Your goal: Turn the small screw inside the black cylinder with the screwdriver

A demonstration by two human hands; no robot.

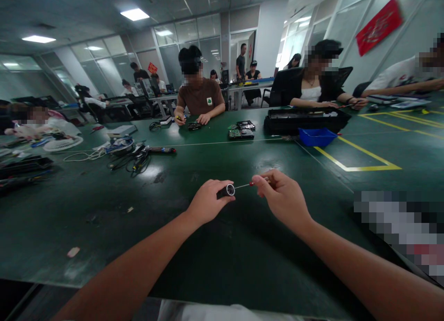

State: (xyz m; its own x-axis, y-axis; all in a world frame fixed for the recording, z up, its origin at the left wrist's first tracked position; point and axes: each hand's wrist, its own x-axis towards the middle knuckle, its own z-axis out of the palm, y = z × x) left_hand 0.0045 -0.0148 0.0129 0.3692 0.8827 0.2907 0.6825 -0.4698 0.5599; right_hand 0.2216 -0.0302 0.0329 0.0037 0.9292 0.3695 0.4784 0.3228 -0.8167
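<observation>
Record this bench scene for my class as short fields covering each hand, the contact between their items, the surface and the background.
Left hand: grips a short black cylinder with a silver-rimmed end
Right hand: holds a thin metal-shafted tool with a red collar, aimed at that end
Contact: too small to tell whether the tip touches
Surface: glossy dark-green tabletop
Far right: blue plastic tray in front of a long black case
Opposite: person in a brown shirt
</observation>
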